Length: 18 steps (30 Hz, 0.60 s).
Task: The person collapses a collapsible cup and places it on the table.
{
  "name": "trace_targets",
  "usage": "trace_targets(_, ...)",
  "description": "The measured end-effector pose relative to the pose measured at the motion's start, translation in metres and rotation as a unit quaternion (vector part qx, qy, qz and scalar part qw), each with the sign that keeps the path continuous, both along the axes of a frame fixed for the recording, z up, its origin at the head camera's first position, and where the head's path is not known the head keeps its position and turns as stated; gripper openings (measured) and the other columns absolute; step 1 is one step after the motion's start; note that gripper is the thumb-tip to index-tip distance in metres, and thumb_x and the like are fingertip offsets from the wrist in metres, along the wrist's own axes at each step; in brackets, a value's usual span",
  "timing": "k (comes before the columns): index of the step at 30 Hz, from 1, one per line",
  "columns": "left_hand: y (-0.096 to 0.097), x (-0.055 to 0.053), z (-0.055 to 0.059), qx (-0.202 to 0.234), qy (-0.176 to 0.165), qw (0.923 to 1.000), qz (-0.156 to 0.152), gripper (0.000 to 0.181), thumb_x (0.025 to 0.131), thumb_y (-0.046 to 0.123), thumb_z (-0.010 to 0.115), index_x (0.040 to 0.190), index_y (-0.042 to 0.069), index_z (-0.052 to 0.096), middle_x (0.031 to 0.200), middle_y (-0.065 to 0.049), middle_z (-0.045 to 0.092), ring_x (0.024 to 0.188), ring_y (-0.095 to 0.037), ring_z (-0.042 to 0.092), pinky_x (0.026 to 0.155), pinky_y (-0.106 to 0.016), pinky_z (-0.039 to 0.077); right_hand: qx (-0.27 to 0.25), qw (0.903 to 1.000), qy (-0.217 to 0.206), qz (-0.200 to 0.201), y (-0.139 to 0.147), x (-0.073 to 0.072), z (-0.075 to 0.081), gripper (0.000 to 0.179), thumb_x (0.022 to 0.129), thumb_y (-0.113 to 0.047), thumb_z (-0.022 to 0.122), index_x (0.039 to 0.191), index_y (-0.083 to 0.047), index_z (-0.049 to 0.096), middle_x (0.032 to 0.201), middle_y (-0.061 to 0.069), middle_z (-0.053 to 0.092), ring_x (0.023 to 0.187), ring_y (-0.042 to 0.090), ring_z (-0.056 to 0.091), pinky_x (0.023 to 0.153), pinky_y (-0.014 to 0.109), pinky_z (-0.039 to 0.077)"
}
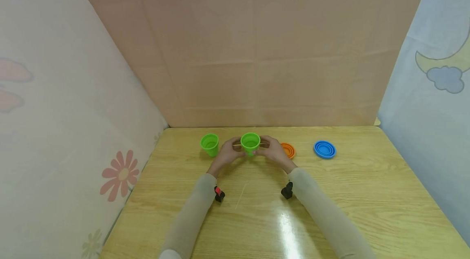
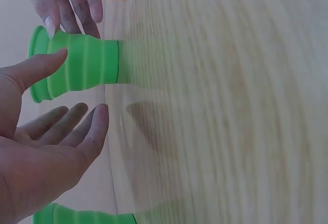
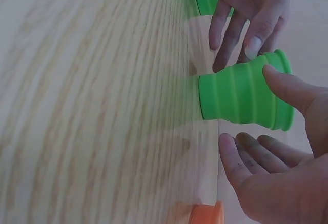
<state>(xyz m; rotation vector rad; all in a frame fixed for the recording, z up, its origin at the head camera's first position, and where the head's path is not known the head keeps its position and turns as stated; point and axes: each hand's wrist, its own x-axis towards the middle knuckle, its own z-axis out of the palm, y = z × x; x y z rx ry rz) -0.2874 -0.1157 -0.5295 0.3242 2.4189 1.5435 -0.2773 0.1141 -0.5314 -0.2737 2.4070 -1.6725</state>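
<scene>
An expanded green collapsible cup (image 1: 250, 143) stands upright on the table between both hands, its ribbed side showing in the wrist views. My left hand (image 1: 227, 153) is at its left, the thumb (image 2: 51, 66) laid along the cup's side and the loosely bent fingers apart from it. On the other side is my right hand (image 1: 273, 151), its thumb (image 3: 287, 86) at the cup near the rim and its fingers spread clear of the wall. A second green cup (image 1: 210, 144), also expanded, stands just left of my left hand.
A flattened orange collapsible cup (image 1: 289, 150) lies right beside my right hand, partly hidden by it. Farther right lies a flattened blue one (image 1: 324, 149). The wooden table (image 1: 249, 218) meets a brown backdrop (image 1: 257, 67) behind the cups, with patterned cloth walls at both sides.
</scene>
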Motion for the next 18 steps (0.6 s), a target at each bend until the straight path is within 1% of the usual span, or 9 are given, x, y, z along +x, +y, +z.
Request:
trace_targets(4, 0.0034, -0.0023, -0.0012, 0.015, -0.012, 0.9998, -0.006, 0.073, 0.094, 0.011, 0.078, 0.159, 0.013, 0.045, 0.16, -0.016, 0.051, 0.143, -0.042, 0.054, 0.114, -0.054, 0.053, -0.002, 1.0, 0.004, 0.003, 0.0009, -0.0001, -0.0006, 0.072, 0.094, -0.019, 0.081, 0.155, -0.005, 0.047, 0.156, 0.022, 0.053, 0.144, 0.047, 0.051, 0.118, 0.062, 0.047)
trace_targets(9, 0.0057, -0.0042, -0.0007, 0.015, -0.01, 0.9997, -0.016, 0.073, 0.094, 0.01, 0.078, 0.159, 0.012, 0.044, 0.16, -0.017, 0.05, 0.142, -0.042, 0.055, 0.115, -0.054, 0.053, -0.006, 0.9999, 0.01, 0.007, 0.0028, 0.0, -0.0004, 0.07, 0.094, -0.017, 0.08, 0.156, -0.006, 0.046, 0.155, 0.022, 0.053, 0.144, 0.046, 0.051, 0.118, 0.06, 0.048)
trace_targets(14, 0.0065, -0.0044, 0.0013, 0.024, -0.003, 0.9995, -0.018, 0.067, 0.094, 0.007, 0.077, 0.155, 0.011, 0.049, 0.157, -0.017, 0.054, 0.14, -0.042, 0.057, 0.114, -0.053, 0.054, -0.012, 0.9997, 0.016, 0.014, 0.0049, -0.0009, 0.0, 0.072, 0.096, -0.017, 0.078, 0.158, -0.007, 0.044, 0.155, 0.022, 0.054, 0.144, 0.046, 0.052, 0.116, 0.06, 0.05)
trace_targets(18, 0.0054, -0.0028, 0.0021, 0.021, 0.002, 0.9996, -0.018, 0.061, 0.095, 0.009, 0.077, 0.151, 0.011, 0.054, 0.153, -0.016, 0.057, 0.139, -0.04, 0.059, 0.112, -0.052, 0.056, -0.016, 0.9997, 0.012, 0.016, 0.006, -0.0012, -0.0001, 0.07, 0.096, -0.017, 0.078, 0.157, -0.008, 0.046, 0.153, 0.021, 0.056, 0.142, 0.044, 0.055, 0.112, 0.056, 0.055)
